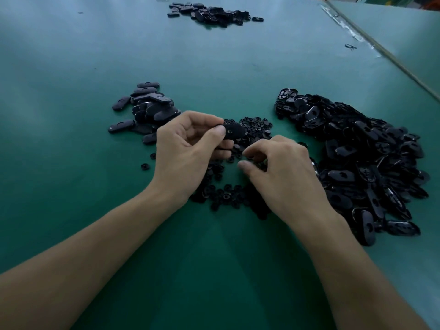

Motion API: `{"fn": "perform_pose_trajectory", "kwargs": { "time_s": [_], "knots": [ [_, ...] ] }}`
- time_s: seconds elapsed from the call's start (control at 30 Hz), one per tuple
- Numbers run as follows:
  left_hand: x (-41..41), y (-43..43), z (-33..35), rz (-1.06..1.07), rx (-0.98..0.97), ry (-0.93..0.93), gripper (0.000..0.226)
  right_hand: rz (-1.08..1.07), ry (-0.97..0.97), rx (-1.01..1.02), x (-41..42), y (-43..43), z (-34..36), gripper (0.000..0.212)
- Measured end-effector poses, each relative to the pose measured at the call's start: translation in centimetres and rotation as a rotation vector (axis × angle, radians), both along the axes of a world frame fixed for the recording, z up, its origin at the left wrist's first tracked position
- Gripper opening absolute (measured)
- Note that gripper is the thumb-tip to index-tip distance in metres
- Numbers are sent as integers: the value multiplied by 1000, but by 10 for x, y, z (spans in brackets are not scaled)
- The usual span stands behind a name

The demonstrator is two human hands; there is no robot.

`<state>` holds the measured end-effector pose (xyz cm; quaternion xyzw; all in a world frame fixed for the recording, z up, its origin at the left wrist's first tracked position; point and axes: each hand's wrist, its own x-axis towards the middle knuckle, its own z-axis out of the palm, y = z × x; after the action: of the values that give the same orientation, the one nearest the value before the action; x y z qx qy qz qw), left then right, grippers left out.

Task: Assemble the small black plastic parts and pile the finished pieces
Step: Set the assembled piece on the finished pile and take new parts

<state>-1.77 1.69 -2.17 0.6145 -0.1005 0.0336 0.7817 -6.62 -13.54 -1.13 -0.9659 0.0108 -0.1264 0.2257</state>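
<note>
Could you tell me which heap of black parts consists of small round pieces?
The middle heap under the left hand and right hand; the left heap, right heap and far heap hold larger oblong pieces.

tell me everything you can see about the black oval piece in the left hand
The oval piece is a flat black part with rounded ends, matte plastic by its look, with a small pale mark near the gripped end. It is held roughly level above the heap of small round parts. The left hand pinches one end between thumb and fingers; the other end sticks out free.
</note>
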Motion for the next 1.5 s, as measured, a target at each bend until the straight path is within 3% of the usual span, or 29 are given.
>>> {"fn": "perform_pose_trajectory", "kwargs": {
  "time_s": [0.17,0.33,0.47,0.73,1.23,1.5],
  "knots": [
    [0,-1,0,12,-22,15,13,-1,10,31,1,8,0,28],
    [-1,-1,0,13,-20,11,12,11,18,-8,6,14,-4,15],
    [0,-1,0,11,-14,20,11,26,-7,-34,8,15,-6,17],
    [1,1,-4,13,18,9,12,-45,-253,394,1,7,8,11],
    [-1,2,-5,-36,105,-72,15,36,-200,675,4,6,5,22],
    [-2,1,-4,-39,188,-123,15,41,-200,677,5,7,5,24]
  ]
}}
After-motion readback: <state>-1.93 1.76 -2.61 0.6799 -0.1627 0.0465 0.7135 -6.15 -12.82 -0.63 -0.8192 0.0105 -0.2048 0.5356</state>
